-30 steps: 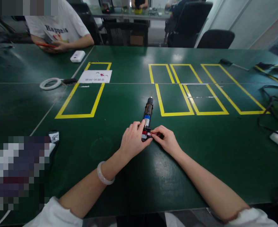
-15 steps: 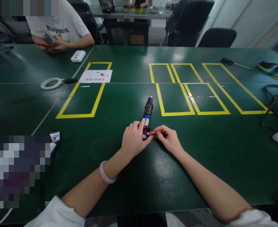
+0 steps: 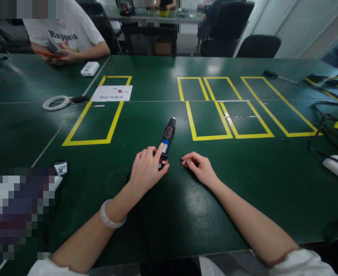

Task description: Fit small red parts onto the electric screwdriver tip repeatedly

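Note:
My left hand [image 3: 147, 166] is closed around the rear part of an electric screwdriver [image 3: 168, 134]. The tool has a dark body, a blue and silver band, and red and orange parts at its back end beside my thumb. It tilts slightly right, its thin tip pointing away from me toward the far side of the table. My palm and fingers hide part of its back end. To the right of the tool, and apart from it, my right hand [image 3: 200, 166] hovers low over the table with curled fingers drawn together; nothing shows in them.
Yellow tape outlines [image 3: 212, 137] mark the green table [image 3: 232, 214]. A paper sign [image 3: 111, 93], a white tape roll [image 3: 56, 102] and a white box [image 3: 89, 68] lie left. Another screwdriver [image 3: 281, 78] and black cables [image 3: 318, 143] are right. A person [image 3: 68, 36] sits opposite.
My right hand has come away from the orange part at the tool's back end. My left hand and the electric screwdriver have shifted left, and the tool leans more to the right.

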Demonstrator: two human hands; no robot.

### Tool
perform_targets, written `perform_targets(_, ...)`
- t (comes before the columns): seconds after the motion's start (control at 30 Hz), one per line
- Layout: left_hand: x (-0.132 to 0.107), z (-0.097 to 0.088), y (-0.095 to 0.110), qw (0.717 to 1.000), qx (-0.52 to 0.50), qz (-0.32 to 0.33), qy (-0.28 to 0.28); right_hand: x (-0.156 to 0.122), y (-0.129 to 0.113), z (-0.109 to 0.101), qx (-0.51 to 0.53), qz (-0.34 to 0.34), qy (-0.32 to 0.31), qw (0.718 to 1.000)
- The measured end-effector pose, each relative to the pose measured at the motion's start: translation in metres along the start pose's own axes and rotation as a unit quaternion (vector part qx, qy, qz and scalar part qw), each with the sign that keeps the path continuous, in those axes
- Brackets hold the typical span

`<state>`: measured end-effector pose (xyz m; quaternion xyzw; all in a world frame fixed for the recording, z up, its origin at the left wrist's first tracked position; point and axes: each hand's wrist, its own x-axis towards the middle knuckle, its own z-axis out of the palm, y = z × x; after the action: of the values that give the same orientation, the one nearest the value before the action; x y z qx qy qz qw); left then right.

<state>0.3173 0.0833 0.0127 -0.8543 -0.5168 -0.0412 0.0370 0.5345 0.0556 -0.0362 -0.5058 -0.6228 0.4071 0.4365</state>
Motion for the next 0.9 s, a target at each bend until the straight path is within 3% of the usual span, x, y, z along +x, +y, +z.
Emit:
perform_targets(0.3,-0.014,-0.005,-0.083,0.991,0.080,-0.097,-0.039,0.001,-0.008,-0.002,0.002,0.013,-0.013,1.000)
perform_targets(0.63,-0.024,-0.007,-0.170,0.960,0.129,-0.220,-0.119,0.001,-0.009,-0.001,0.003,0.017,-0.017,1.000)
perform_targets(0.77,-0.028,-0.009,-0.194,0.957,0.118,-0.239,-0.117,0.001,-0.010,-0.002,-0.003,0.019,-0.017,1.000)
perform_targets(0.9,-0.031,-0.010,-0.200,0.955,0.127,-0.250,-0.092,0.000,-0.009,-0.002,-0.005,0.011,-0.019,1.000)
